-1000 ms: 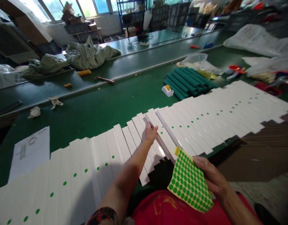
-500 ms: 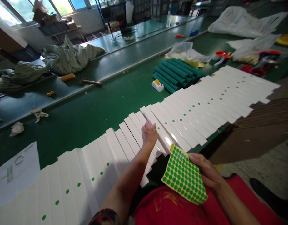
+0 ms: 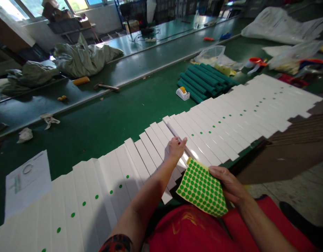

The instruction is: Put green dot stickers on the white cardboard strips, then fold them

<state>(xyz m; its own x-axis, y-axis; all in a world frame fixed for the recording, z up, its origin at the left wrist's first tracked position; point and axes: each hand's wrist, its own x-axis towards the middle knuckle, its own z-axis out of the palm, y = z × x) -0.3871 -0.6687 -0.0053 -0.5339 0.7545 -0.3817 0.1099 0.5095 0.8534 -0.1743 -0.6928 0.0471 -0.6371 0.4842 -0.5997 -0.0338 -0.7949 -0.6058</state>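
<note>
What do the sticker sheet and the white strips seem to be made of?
Sticker sheet looks like thin paper, matte: it curves in the right hand. The white strips look glossy, reflecting bright streaks; coated cardboard or plastic, I cannot tell.

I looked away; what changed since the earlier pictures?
The left hand has shifted a little rightward along the white strips, and a gap to its right has closed. The right hand keeps hold of the sticker sheet, now closer to the left hand. The tape dispenser and green tubes stayed put.
</note>
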